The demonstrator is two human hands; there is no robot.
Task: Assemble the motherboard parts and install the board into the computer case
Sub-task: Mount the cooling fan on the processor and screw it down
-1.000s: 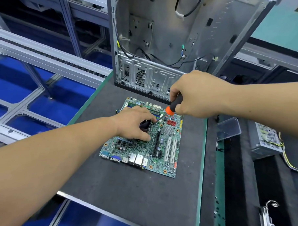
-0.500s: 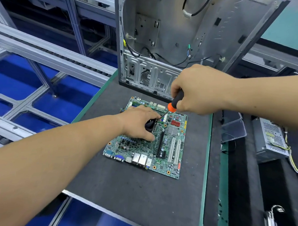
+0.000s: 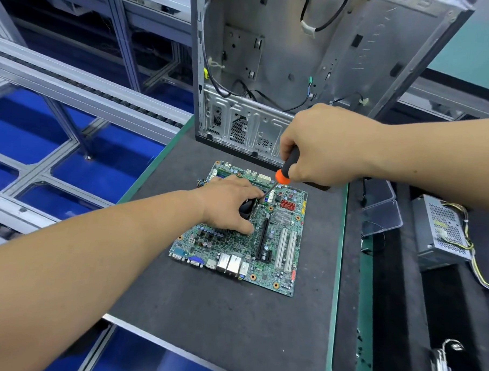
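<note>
A green motherboard (image 3: 277,243) lies flat on the dark mat (image 3: 226,310). My left hand (image 3: 225,204) rests on the board's middle, fingers curled around a black cooler (image 3: 246,206) that is mostly hidden under the palm. My right hand (image 3: 323,144) grips a screwdriver (image 3: 287,167) with a black and orange handle; its thin shaft slants down to a point beside the cooler, near my left fingertips. Behind the board stands the open metal computer case (image 3: 313,62), upright, with loose cables inside.
A power supply (image 3: 443,230) with yellow wires and clear plastic bins (image 3: 380,216) sit to the right past the green table edge. Aluminium conveyor rails (image 3: 74,79) over blue flooring run on the left. A metal bracket (image 3: 448,359) lies at the lower right.
Both hands keep the same grip and the same place on the board; only the camera view has shifted slightly.
</note>
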